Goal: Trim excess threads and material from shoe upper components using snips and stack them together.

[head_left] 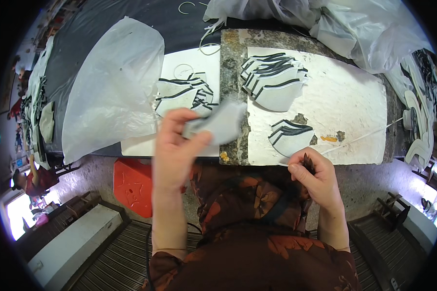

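My left hand [177, 145] grips a curved light-grey material piece [228, 125], blurred by motion, over the gap between the two work surfaces. Fingers pinched, my right hand [318, 177] is at the near table edge. A thin white strip [357, 141] runs into it from a roll [409, 119] at the far right, and a pale end shows past the fingertips. Something dark sits by those fingers; I cannot make out what. Just above lies a small stack of grey pieces with black edging [292, 138]. A larger overlapping pile [274, 80] lies farther back.
More edged pieces [179, 94] lie on white sheeting at left, beside a clear plastic bag [116, 92]. Crumpled plastic [359, 29] covers the back right. A red stool [131, 186] stands below the left table edge. Another person [36, 177] is far left.
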Motion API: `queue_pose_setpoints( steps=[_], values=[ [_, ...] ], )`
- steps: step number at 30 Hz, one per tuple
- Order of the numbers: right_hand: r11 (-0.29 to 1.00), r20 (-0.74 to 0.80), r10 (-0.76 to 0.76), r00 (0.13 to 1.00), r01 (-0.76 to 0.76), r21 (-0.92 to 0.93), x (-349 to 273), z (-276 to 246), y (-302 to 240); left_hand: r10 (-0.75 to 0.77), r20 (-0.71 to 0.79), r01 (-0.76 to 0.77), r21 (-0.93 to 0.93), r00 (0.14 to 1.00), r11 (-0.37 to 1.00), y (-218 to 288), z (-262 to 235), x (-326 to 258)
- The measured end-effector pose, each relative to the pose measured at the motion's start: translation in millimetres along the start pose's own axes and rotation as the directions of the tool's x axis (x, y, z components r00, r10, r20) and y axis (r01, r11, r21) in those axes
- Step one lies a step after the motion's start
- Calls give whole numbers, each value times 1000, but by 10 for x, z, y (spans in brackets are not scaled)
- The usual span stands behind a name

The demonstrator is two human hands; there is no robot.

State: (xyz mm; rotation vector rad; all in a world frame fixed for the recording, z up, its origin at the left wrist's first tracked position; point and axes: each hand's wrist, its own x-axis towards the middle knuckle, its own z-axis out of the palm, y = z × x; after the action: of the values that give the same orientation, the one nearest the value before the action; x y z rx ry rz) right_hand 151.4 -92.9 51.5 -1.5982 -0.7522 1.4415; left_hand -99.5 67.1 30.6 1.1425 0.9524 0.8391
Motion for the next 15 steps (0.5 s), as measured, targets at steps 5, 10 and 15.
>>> queue_pose_setpoints(
  steps=[5,10,15],
  values=[
    [1000,0,5,1000,-5,2,-14,-18,5,129,-50,-81,547,990,833,19,161,-41],
    [1000,8,-7,1000,6,15,11,-28,55,56,-213,60,500,976,864,76,-251,146],
    [1000,13,1,1000,-1,-12,30,-3,5,125,-215,46,650,969,758,-139,-558,282]
  ],
)
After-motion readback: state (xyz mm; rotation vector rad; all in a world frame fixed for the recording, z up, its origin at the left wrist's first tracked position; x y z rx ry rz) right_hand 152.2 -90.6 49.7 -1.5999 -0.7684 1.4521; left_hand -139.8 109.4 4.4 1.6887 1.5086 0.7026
